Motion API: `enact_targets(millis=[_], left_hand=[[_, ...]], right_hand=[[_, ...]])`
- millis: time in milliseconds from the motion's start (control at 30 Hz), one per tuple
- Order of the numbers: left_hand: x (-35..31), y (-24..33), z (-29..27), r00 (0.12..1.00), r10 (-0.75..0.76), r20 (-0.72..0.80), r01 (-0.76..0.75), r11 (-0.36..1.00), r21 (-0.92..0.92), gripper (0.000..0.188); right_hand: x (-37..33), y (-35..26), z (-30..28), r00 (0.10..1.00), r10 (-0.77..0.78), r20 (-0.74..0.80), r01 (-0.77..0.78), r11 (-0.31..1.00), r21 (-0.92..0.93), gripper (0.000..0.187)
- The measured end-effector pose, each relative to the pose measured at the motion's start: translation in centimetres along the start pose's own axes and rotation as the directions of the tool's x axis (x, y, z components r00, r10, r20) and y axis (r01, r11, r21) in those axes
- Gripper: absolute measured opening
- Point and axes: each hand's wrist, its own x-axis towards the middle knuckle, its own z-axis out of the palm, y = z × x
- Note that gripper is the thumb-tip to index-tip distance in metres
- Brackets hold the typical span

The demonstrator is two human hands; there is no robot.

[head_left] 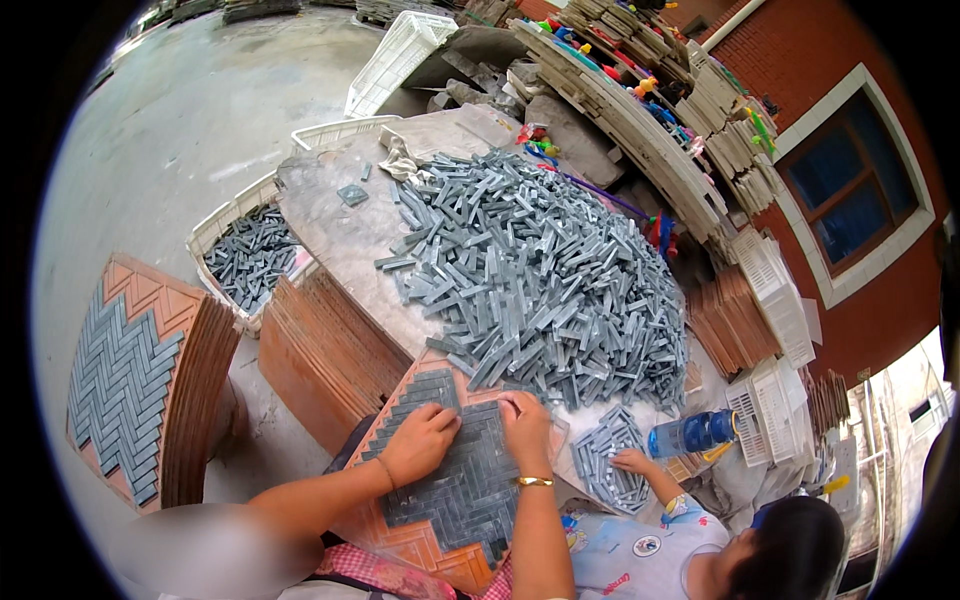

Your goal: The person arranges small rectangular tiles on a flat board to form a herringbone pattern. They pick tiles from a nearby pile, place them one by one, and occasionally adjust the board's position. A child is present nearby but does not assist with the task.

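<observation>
A reddish-brown grooved template board [440, 540] lies in front of me, largely covered by dark grey stone strips [450, 490] in a herringbone pattern. My left hand [425, 445] rests over the strips at the left, fingers curled and fingertips together. My right hand [525, 432] is at the board's far right part, thumb and fingers drawn together at the edge of the laid strips. Whatever is between the fingertips of either hand is too small or hidden to make out. Just beyond the board rises a large heap of loose grey stone strips [540, 270].
At the left, a filled herringbone board [125, 390] tops a stack. Nearby stand more brown boards [320, 350] and a white crate [210, 262] of strips. A child [660, 550] at my right touches a cluster of strips [612, 450] beside a blue water bottle [690, 433].
</observation>
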Motion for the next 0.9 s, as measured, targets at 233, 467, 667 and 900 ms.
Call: enact_targets(millis=[233, 467, 667, 900], left_hand=[[0.5, 0.5, 0.0, 0.996, -0.012, 0.090, 0.010, 1.000, 0.020, 0.033], [1.1, 1.1, -0.5, 0.992, -0.004, 0.129, 0.002, 1.000, 0.013, 0.052], [0.3, 1.0, 0.9, 0.964, -0.034, 0.264, 0.025, 0.999, 0.034, 0.063], [0.1, 1.0, 1.2, 0.968, -0.026, 0.249, 0.022, 1.000, 0.021, 0.064]], right_hand=[[-0.7, 1.1, 1.1, 0.997, -0.080, -0.005, 0.077, 0.973, -0.217, 0.011], [-0.2, 3.0, -3.7, 0.980, 0.149, -0.132, -0.157, 0.986, -0.050, 0.016], [-0.2, 3.0, -2.6, 0.984, -0.172, -0.043, 0.157, 0.958, -0.242, 0.027], [0.8, 0.7, 1.6, 0.999, -0.021, -0.047, 0.010, 0.974, -0.226, 0.034]])
